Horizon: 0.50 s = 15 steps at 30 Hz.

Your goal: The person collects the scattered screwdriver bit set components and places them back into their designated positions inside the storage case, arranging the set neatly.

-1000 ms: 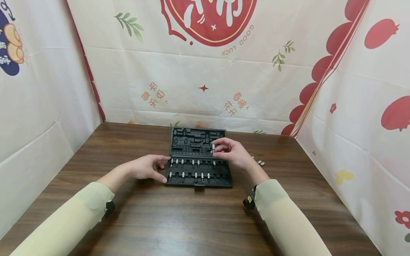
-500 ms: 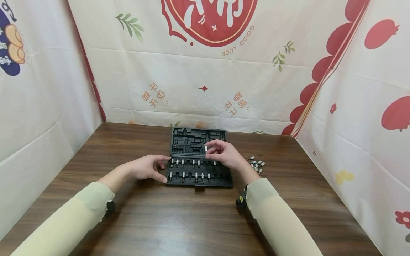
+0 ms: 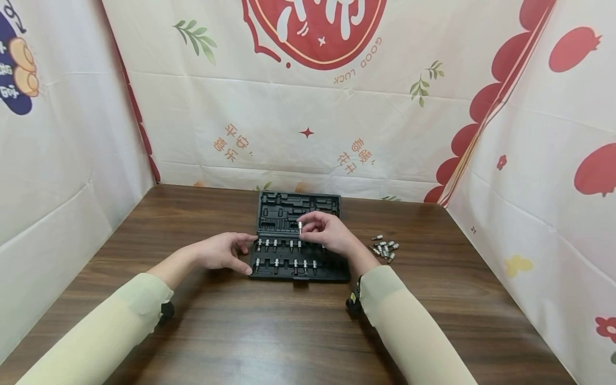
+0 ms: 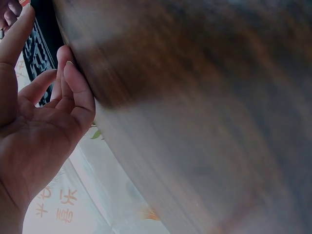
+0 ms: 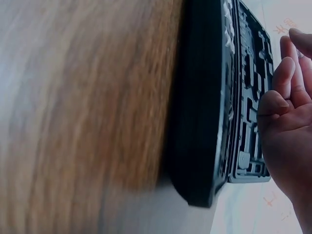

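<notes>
A black plastic case (image 3: pixel 332 274) lies unfolded on the table, its moulded lid (image 3: pixel 274 206) flat at the back. Several silver bit sockets (image 3: pixel 295 266) stand in two rows in the near half. Between thumb and fingertips my right hand (image 3: pixel 332 234) pinches one bit socket (image 3: pixel 300 228), upright above the back row. At the case's left side, my left hand (image 3: pixel 216 252) touches the edge with spread thumb and index finger. The right wrist view shows the right hand (image 5: pixel 287 112) over the case (image 5: pixel 200 97), with the pinched socket hidden.
A small pile of loose bit sockets (image 3: pixel 384 248) lies on the brown wooden table (image 3: pixel 269 331), right of the case. Printed cloth (image 3: pixel 308 155) hangs behind the table and along both sides.
My right hand has moved left with the bit socket, from the case's right part towards its middle. The loose pile is now uncovered. The left hand stays in place.
</notes>
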Motion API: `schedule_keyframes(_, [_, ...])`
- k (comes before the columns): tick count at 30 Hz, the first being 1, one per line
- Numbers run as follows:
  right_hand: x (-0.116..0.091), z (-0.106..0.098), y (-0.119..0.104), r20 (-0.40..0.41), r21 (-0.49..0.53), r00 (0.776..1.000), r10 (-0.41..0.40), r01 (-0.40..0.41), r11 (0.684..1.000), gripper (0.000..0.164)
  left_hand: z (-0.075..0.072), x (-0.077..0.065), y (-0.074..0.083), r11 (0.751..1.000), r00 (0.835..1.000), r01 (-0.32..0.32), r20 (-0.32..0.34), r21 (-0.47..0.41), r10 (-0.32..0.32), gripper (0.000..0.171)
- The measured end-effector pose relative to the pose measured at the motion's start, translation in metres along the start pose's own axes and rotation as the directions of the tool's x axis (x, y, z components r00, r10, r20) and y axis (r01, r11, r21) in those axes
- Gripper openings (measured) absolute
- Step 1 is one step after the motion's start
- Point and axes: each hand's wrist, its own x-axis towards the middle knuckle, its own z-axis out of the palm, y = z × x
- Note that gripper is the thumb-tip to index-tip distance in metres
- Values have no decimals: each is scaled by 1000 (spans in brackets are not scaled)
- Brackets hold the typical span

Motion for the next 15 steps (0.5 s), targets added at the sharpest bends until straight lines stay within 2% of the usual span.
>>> schedule_keyframes(9, [7, 9, 1, 44, -17, 999, 11, -11, 1000, 44, 0, 1, 0, 1000, 1000, -3, 4, -7, 3, 92])
schedule_keyframes(15, [11, 16, 2, 79, -70, 995, 54, -48, 996, 39, -1, 0, 0, 1000, 1000, -10, 1, -11, 10, 92])
